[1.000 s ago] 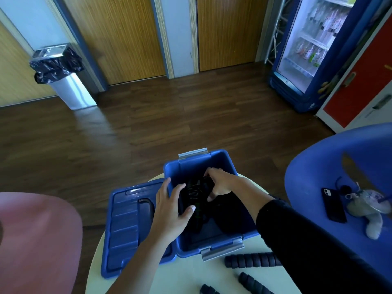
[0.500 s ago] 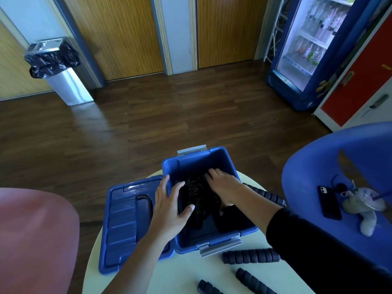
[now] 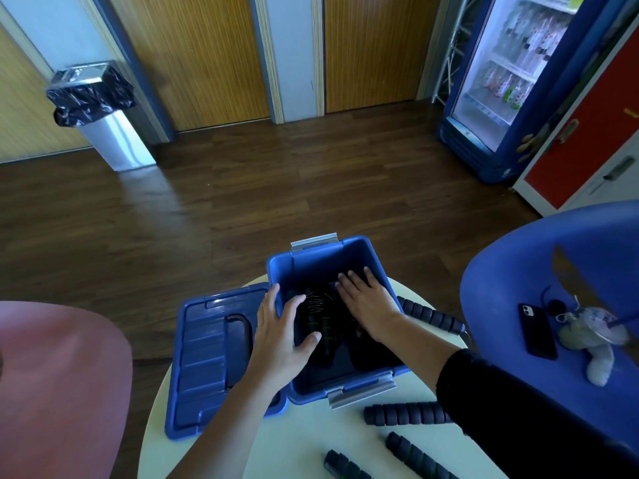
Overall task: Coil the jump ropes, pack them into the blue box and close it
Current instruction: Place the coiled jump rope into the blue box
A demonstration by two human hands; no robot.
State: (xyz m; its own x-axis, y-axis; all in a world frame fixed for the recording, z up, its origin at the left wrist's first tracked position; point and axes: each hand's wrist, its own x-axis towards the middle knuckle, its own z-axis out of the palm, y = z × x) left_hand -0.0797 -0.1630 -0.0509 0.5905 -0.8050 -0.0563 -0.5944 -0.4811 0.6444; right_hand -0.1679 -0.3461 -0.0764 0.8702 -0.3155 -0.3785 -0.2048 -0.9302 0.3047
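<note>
**Jump rope pressed into the open blue box**

A coiled jump rope lies inside the blue box, which stands open on the round table. The right hand lies flat on the contents with fingers straight. The left hand, spread and relaxed, rests over the left rim, grasping nothing. The lid lies just left of the box. Ribbed handles lie on the table in front of the box. A phone and plush toy sit on the blue chair

lid left of box, ropes seemingly inside
</note>
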